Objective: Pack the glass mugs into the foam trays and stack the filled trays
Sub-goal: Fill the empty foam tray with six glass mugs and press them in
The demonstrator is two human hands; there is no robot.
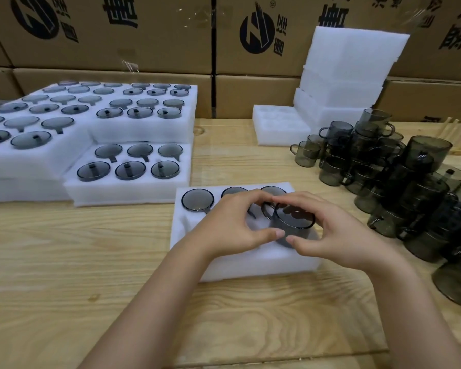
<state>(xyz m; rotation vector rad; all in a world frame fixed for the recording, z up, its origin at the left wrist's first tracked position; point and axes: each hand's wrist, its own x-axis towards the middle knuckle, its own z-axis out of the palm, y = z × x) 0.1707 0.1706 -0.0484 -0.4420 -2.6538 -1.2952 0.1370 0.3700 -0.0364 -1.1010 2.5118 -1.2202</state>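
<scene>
A white foam tray [240,265] lies on the wooden table right in front of me. Its far row holds three smoky glass mugs; the leftmost mug [197,200] shows fully, the other two are partly hidden by my fingers. Both hands grip a fourth glass mug [294,218] by its rim above the tray's near right pocket. My left hand [232,223] pinches the left side of the rim, my right hand [330,235] the right side. The mug's lower part is blurred and sunk partway toward the foam.
Filled foam trays [133,187] are stacked at the left and far left. A pile of loose glass mugs [399,182] crowds the right side. An empty foam tray [277,129] and a tall foam stack [349,70] stand at the back, before cardboard boxes [144,33].
</scene>
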